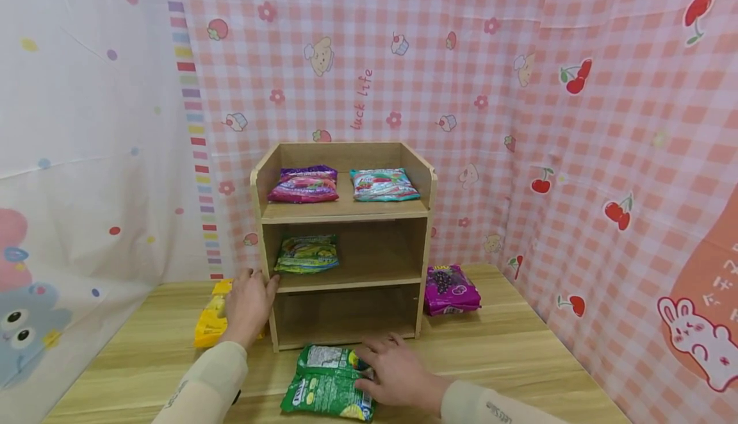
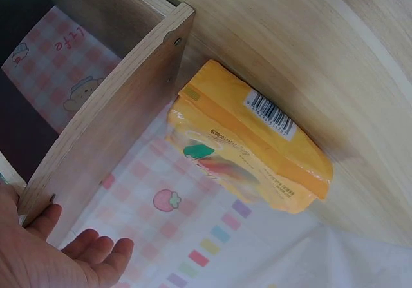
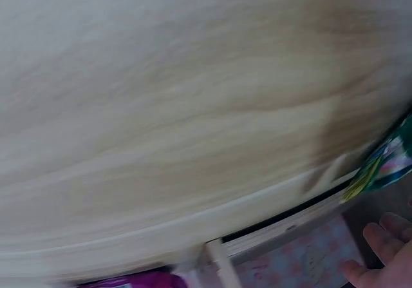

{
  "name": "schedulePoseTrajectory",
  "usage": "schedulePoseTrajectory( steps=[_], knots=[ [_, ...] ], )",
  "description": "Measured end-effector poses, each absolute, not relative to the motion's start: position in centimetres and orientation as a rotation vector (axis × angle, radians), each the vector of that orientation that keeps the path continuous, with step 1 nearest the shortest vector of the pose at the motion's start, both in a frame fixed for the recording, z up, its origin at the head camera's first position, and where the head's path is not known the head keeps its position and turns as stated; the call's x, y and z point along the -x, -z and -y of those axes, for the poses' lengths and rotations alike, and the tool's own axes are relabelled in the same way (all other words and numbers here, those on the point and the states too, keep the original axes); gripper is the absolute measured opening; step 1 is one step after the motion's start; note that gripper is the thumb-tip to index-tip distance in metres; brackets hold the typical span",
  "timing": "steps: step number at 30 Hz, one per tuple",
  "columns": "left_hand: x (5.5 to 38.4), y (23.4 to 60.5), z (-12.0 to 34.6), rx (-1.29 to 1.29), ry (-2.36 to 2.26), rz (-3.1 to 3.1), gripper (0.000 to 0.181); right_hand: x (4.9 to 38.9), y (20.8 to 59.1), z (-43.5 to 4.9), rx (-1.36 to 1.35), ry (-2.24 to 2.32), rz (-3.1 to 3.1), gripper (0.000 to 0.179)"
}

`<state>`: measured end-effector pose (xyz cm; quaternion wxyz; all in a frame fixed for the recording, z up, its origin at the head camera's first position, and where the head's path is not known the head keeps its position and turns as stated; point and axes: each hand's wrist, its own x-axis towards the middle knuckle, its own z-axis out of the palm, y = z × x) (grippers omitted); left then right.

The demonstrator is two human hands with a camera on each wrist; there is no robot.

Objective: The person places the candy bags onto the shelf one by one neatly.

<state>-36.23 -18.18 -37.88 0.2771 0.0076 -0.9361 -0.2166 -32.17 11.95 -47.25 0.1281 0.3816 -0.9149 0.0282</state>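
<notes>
A small wooden shelf with three levels stands on the table. My left hand is at its left side panel, thumb at the front edge and a finger against the outer face; in the left wrist view the panel's edge lies between them. Just beyond that hand, a yellow snack bag stands on the table, partly hidden in the head view. In front of the shelf lies a green snack bag. Over its right side my right hand has its fingers spread, not curled round it.
On the top level lie a purple-pink bag and a light-blue bag. A yellow-green bag sits on the middle level, at left. Right of the shelf is a purple bag. Patterned cloths hang behind and beside the table.
</notes>
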Motion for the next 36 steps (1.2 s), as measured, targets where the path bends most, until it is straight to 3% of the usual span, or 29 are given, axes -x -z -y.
schedulePoseTrajectory(
  steps=[12, 24, 36],
  knots=[
    [36.2, 37.9, 18.2, -0.025, 0.588, 2.525, 0.038, 30.3, 48.1, -10.1, -1.257, 0.147, 2.785, 0.079],
    [36.2, 37.8, 18.1, -0.03, 0.592, 2.524, 0.038, 30.1, 48.1, -9.5, -1.289, 0.248, 2.69, 0.055],
    [36.1, 37.7, 18.0, -0.037, 0.595, 2.54, 0.039, 30.3, 46.7, -9.4, -1.169, -0.386, 2.787, 0.042]
  ],
)
